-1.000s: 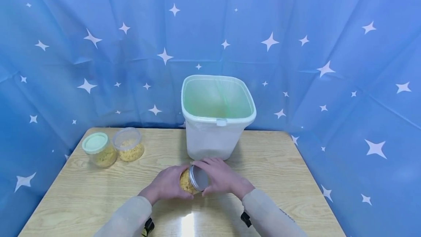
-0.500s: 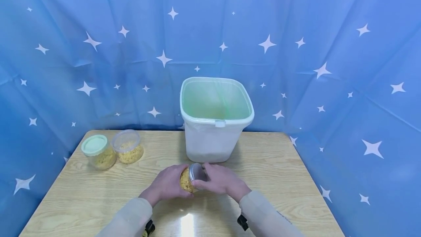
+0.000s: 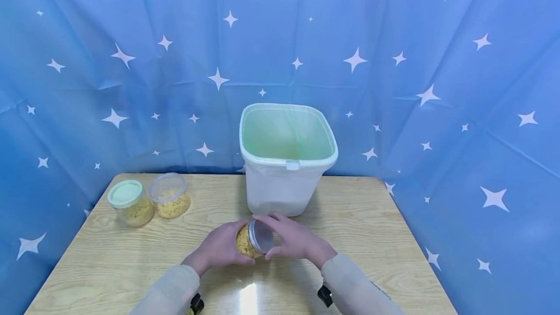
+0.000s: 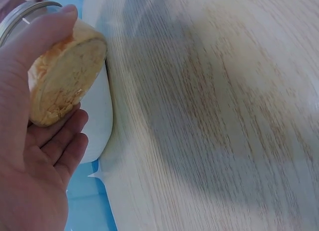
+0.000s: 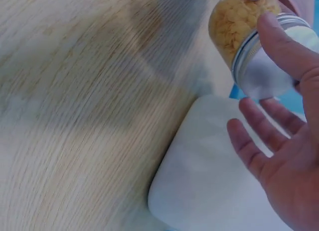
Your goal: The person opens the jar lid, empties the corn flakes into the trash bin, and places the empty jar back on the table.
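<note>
A clear jar of yellow flakes (image 3: pixel 245 242) with a silver screw lid (image 3: pixel 263 237) is tilted above the table, its lid facing right. My left hand (image 3: pixel 220 245) grips the jar body, thumb on the near side. In the left wrist view the jar's flake-filled base (image 4: pixel 70 79) shows between thumb and fingers. My right hand (image 3: pixel 299 242) is curved round the lid. In the right wrist view its thumb (image 5: pixel 284 47) lies over the lid's edge, and several fingers are loosely bent below the lid; the index finger is mostly hidden.
A white bin (image 3: pixel 280 186) with a thin liner stands behind the hands. At the table's back left sit a jar with a mint lid (image 3: pixel 133 205) and a clear tub (image 3: pixel 172 201), both holding yellow flakes. A blue star-patterned curtain (image 3: pixel 188 47) encloses the wooden table (image 3: pixel 372 227).
My right hand's grip on the lid shifted half a second ago and is wrapped round it again now. The jar has moved slightly left, still in the left hand.
</note>
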Tool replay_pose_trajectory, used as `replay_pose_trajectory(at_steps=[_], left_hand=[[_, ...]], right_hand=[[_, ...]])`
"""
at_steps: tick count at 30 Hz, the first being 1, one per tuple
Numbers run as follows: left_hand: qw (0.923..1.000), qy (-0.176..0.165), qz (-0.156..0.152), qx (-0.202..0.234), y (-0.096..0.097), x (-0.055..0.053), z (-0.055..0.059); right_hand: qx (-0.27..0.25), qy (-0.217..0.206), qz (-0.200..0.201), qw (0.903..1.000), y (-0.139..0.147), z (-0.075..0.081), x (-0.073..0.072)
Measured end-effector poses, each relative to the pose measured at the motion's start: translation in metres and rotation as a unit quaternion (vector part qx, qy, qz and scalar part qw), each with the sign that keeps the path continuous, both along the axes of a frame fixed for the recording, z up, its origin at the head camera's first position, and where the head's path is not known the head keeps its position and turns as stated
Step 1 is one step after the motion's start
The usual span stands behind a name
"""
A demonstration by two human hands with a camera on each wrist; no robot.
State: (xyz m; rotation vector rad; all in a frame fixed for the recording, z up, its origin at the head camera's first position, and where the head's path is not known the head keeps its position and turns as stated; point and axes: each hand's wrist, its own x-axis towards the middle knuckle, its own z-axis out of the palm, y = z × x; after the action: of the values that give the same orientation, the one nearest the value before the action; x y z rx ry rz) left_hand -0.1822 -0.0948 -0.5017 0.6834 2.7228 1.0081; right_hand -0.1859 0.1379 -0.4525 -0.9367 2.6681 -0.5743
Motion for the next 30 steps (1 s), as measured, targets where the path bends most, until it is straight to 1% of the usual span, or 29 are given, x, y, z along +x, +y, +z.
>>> replay_pose_trajectory(at_steps=[2, 4, 9, 13, 17, 23, 25, 30], left_hand=[[1.0000, 0.003, 0.002, 0.003, -0.0001, 0.0000, -0.0007], [0.9999, 0.008, 0.006, 0.003, 0.0000, 0.0000, -0.0012], [0.9999, 0.013, 0.010, 0.000, 0.0010, 0.0003, -0.0010], [0.9999, 0.012, 0.011, 0.003, 0.0022, 0.0006, -0.0004], [0.9999, 0.006, 0.009, 0.008, 0.0031, 0.0011, 0.0003], [0.9999, 0.008, 0.012, 0.009, 0.0015, 0.0024, 0.0019], [0.9999, 0.006, 0.011, 0.005, 0.0011, 0.0026, 0.0013], [0.9999, 0.001, 0.011, -0.002, -0.0005, 0.0022, -0.0006]], right_hand=[[0.004, 0.005, -0.009, 0.9999, 0.0000, -0.0002, 0.0001], [0.011, 0.004, -0.027, 0.9996, -0.0001, -0.0001, 0.0003], [0.026, -0.025, -0.085, 0.9957, -0.0025, -0.0012, 0.0016], [0.032, -0.031, -0.099, 0.9941, -0.0064, -0.0031, 0.0021], [0.028, -0.029, -0.085, 0.9955, -0.0082, -0.0023, 0.0020], [0.010, -0.024, -0.044, 0.9987, -0.0068, -0.0006, 0.0024], [0.006, -0.026, -0.040, 0.9989, -0.0068, -0.0001, 0.0028], [0.006, -0.012, -0.032, 0.9994, -0.0055, -0.0006, 0.0025]])
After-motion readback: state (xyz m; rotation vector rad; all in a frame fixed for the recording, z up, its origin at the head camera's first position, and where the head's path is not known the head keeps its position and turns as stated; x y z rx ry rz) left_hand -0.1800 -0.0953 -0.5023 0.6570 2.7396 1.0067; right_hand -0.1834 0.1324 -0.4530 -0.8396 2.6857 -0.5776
